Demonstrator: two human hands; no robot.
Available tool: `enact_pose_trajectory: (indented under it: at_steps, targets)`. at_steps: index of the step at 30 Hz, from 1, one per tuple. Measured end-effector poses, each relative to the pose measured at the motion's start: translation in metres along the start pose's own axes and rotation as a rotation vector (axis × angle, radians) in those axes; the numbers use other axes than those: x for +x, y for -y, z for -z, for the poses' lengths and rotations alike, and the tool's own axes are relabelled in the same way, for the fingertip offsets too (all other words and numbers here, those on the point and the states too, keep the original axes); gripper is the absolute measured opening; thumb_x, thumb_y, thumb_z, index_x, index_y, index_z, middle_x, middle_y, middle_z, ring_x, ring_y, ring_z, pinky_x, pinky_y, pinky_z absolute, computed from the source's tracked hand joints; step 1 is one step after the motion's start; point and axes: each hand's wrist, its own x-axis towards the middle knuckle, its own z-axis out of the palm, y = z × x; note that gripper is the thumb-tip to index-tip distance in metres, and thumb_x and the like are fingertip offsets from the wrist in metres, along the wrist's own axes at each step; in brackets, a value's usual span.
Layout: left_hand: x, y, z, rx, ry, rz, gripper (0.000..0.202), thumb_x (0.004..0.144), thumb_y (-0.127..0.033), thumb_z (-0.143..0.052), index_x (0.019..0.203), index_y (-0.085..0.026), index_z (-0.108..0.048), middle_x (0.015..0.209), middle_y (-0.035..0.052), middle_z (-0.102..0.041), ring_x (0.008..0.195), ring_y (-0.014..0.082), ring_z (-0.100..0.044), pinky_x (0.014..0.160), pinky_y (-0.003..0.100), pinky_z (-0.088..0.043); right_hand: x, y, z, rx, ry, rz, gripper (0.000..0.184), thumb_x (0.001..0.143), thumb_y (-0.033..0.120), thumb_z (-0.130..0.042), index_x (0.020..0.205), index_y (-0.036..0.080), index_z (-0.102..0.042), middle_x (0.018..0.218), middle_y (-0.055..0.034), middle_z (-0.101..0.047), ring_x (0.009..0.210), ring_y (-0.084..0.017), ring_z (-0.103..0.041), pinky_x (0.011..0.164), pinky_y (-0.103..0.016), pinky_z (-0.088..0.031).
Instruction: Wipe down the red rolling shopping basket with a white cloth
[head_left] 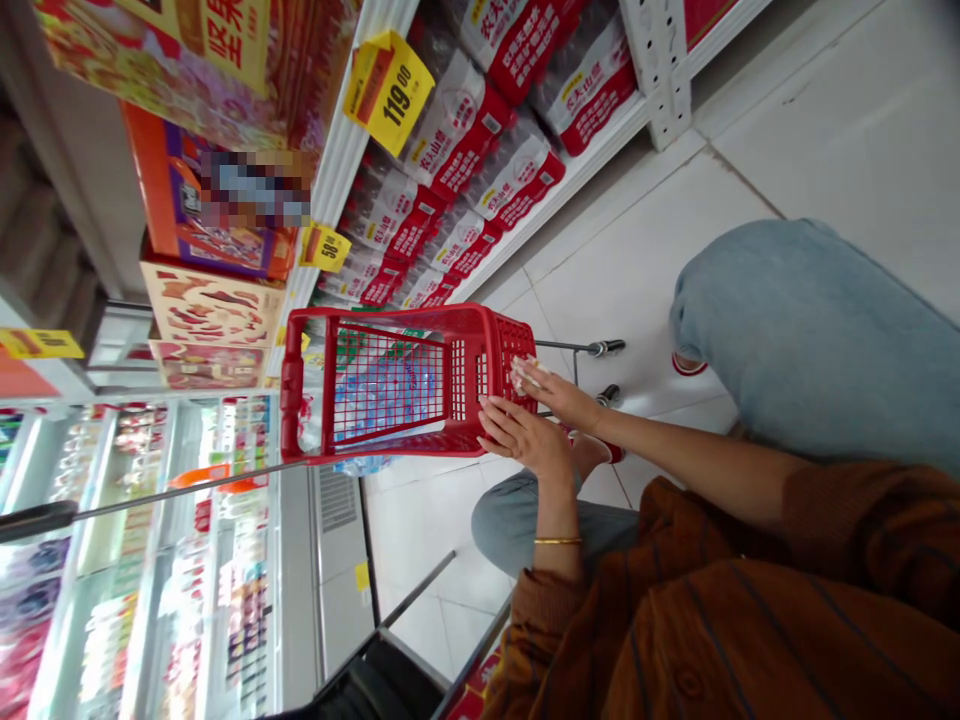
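Observation:
A red plastic shopping basket (429, 440) with mesh walls stands on its side in the picture, as the whole view is turned. My left hand (525, 435), with a gold bracelet at the wrist, lies at the near end of the basket, fingers stretched out and held together. Just beside it, my right hand (559, 395) reaches to the same end wall. Its fingers close over a small crumpled whitish thing (527, 373), perhaps a tissue, pressed by the basket's mesh. Dark-tipped metal legs with casters (607, 348) show beyond my right hand.
Shrink-wrapped bottles with red labels (457, 160) fill a low shelf, with yellow price tags (390, 92) along the edge above. Boxed goods (217, 200) stand higher up. Blue-wrapped water bottles (390, 395) show through the basket. A lit cooler (187, 560) stands beyond; my knees are close by.

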Motion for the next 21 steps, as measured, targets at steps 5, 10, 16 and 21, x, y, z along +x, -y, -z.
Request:
enact_pose_trajectory:
  at_steps: [5, 10, 16, 21]
  targets:
    - [-0.004, 0.001, 0.008, 0.249, 0.01, -0.03, 0.062, 0.093, -0.018, -0.026, 0.151, -0.003, -0.009, 0.158, 0.0235, -0.013, 0.147, 0.0351, 0.001, 0.114, 0.067, 0.004, -0.017, -0.012, 0.002, 0.027, 0.009, -0.073, 0.039, 0.099, 0.027, -0.041, 0.138, 0.026, -0.048, 0.151, -0.004, -0.039, 0.142, -0.018, -0.03, 0.118, -0.047, -0.026]
    - [0.004, -0.022, 0.031, 0.392, -0.158, -0.102, 0.059, 0.092, -0.018, -0.034, 0.149, -0.007, -0.025, 0.152, 0.0191, -0.034, 0.146, 0.0313, -0.02, 0.118, 0.059, -0.003, 0.004, 0.003, 0.01, 0.008, -0.056, -0.086, 0.045, 0.101, 0.024, -0.033, 0.146, 0.029, -0.035, 0.154, -0.0022, -0.034, 0.143, -0.016, -0.029, 0.119, -0.044, -0.027]
    - [0.039, -0.041, 0.027, 0.356, -0.121, -0.234, 0.059, 0.089, -0.011, -0.036, 0.148, -0.007, -0.029, 0.15, 0.019, -0.038, 0.142, 0.0267, -0.03, 0.117, 0.045, -0.026, 0.058, 0.025, 0.015, -0.02, -0.112, 0.063, 0.051, 0.101, 0.028, -0.036, 0.15, 0.035, -0.024, 0.158, 0.0006, -0.026, 0.146, -0.016, -0.02, 0.121, -0.042, -0.021]
    - [0.045, -0.037, 0.011, 0.397, -0.166, -0.192, 0.051, 0.095, -0.015, -0.031, 0.145, -0.011, -0.037, 0.146, 0.017, -0.045, 0.133, 0.0274, -0.045, 0.11, 0.043, -0.037, 0.065, 0.023, 0.014, -0.026, -0.025, 0.11, 0.051, 0.101, 0.032, -0.036, 0.151, 0.032, -0.022, 0.158, -0.0014, -0.025, 0.146, -0.017, -0.021, 0.121, -0.043, -0.018]
